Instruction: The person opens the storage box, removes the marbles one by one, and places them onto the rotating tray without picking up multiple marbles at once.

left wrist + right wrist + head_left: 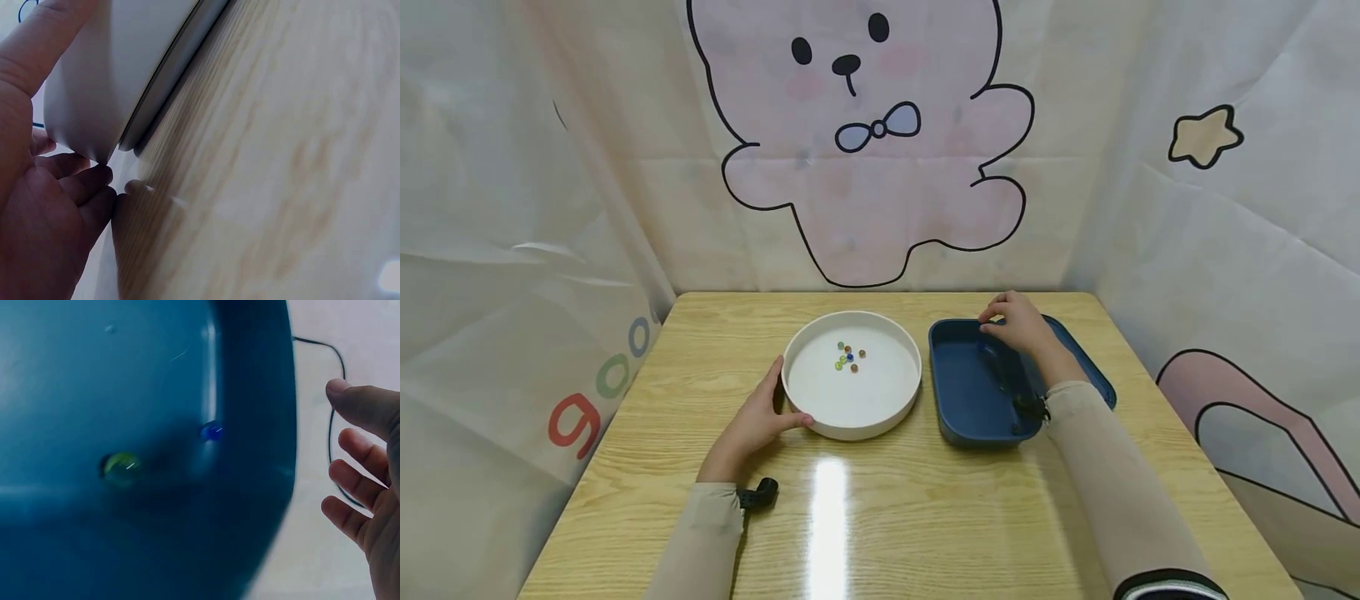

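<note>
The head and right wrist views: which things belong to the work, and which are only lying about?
Likely in use:
white dish, held by left hand
small marbles in the dish
blue container, right hand near its far edge
green marble and blue marble inside it

Apparently just around:
flat blue piece beside the container, perhaps its lid
printed backdrop

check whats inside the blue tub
Inside lie a yellow-green marble and a blue marble. In the head view, the right hand and its wrist camera cover part of the blue tub; anything there is hidden.
</note>
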Demonstrator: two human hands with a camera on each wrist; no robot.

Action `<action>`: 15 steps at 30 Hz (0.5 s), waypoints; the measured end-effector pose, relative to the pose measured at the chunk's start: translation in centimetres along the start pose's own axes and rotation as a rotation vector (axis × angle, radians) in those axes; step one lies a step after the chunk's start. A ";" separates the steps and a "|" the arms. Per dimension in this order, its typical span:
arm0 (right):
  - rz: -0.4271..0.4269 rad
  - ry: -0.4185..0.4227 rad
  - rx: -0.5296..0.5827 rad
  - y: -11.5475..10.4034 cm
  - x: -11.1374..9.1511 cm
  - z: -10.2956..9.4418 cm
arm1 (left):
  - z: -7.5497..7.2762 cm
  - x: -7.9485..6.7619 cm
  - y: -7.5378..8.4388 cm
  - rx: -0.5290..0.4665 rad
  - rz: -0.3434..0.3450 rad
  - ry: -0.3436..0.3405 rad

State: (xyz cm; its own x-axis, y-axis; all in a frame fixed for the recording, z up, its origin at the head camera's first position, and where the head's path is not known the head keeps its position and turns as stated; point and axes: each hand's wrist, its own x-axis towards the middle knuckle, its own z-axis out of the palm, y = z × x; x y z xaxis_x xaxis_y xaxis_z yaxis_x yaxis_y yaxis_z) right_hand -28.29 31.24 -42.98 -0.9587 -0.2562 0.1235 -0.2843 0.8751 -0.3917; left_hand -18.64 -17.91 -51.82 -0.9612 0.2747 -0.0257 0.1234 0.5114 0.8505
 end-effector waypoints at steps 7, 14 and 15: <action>0.029 -0.094 -0.004 1.5 -0.2 1.2 | 0.0 0.0 0.0 0.002 0.000 0.001; 0.039 -0.143 0.022 2.3 -0.4 2.0 | 0.0 0.1 0.0 -0.028 0.026 -0.002; 0.037 -0.148 0.011 2.4 -0.4 2.2 | 0.0 0.0 0.1 -0.030 0.026 -0.001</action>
State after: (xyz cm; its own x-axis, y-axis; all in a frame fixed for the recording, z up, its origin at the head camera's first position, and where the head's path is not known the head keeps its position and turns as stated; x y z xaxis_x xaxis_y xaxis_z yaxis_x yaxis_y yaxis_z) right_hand -28.61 32.52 -45.96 -0.9590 -0.2822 -0.0268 -0.2479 0.8807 -0.4036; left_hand -18.65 -17.90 -51.76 -0.9575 0.2883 -0.0043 0.1406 0.4798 0.8660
